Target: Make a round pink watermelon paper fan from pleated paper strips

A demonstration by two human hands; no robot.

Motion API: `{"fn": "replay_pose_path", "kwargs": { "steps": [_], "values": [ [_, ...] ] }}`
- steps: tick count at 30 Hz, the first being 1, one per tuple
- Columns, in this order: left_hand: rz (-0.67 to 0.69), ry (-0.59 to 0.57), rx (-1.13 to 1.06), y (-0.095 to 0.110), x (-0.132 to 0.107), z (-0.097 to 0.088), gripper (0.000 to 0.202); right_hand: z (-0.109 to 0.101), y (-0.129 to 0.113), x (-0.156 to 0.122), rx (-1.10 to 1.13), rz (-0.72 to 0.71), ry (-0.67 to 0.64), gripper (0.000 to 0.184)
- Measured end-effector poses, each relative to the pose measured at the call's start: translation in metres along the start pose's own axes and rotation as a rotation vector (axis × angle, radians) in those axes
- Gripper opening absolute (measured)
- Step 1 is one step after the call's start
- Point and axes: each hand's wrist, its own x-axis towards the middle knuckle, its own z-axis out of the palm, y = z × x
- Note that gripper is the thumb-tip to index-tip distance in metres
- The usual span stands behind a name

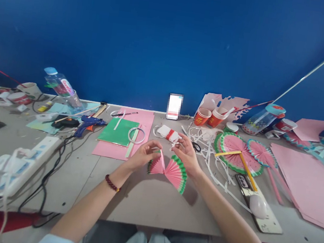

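Observation:
A pleated paper fan [176, 174], pink with a green and white edge, hangs above the table, spread in two wings like a bow. My left hand [144, 156] is closed on its left wing, pinching the pink end fold. My right hand [188, 153] is raised over the right wing, its thumb and fingers pinched on a small white piece [173, 144] that looks like a strip of paper or tape. Just behind the right fingers lies a white packet with a red band [169, 133]. Black-handled scissors [196, 146] rest beside my right hand.
Green sheets [115, 131] and a tape roll [136, 135] lie on pink paper at left, near a blue glue gun [90, 124] and a power strip [32, 166]. At right are white strips [212, 168], finished watermelon fans [230, 144], a phone [268, 221] and red paper cups [202, 117].

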Motion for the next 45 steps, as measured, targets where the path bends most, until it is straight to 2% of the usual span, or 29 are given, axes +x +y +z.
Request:
{"fn": "replay_pose_path", "kwargs": {
  "steps": [6,11,15,20,27,31,38,41,45],
  "values": [
    [0.017,0.045,-0.056,-0.008,0.004,-0.002,0.028,0.004,0.011,-0.002,0.022,-0.036,0.069,0.049],
    [-0.016,0.069,0.018,-0.011,0.004,-0.004,0.020,0.006,0.016,-0.009,-0.145,-0.179,-0.015,0.062],
    [-0.034,0.063,0.021,-0.012,0.004,-0.006,0.021,0.006,0.018,-0.015,-0.216,-0.191,-0.070,0.065],
    [0.039,0.073,0.055,-0.007,0.005,-0.003,0.025,0.006,0.022,-0.016,-0.290,-0.229,-0.069,0.062],
    [0.126,0.003,0.254,-0.011,0.003,0.001,0.021,0.005,0.024,-0.018,-0.402,-0.300,-0.065,0.059],
    [0.124,-0.006,0.345,-0.013,0.003,-0.001,0.021,0.006,0.025,-0.020,-0.477,-0.336,-0.056,0.058],
    [0.081,0.088,0.177,-0.005,0.003,-0.005,0.021,0.006,0.030,-0.022,-0.582,-0.397,-0.086,0.067],
    [0.114,0.090,0.097,-0.005,0.002,-0.002,0.023,0.006,0.033,-0.022,-0.614,-0.433,-0.072,0.070],
    [0.155,0.064,0.079,-0.007,0.000,0.004,0.021,0.006,0.034,-0.022,-0.664,-0.407,-0.058,0.074]
  ]
}}
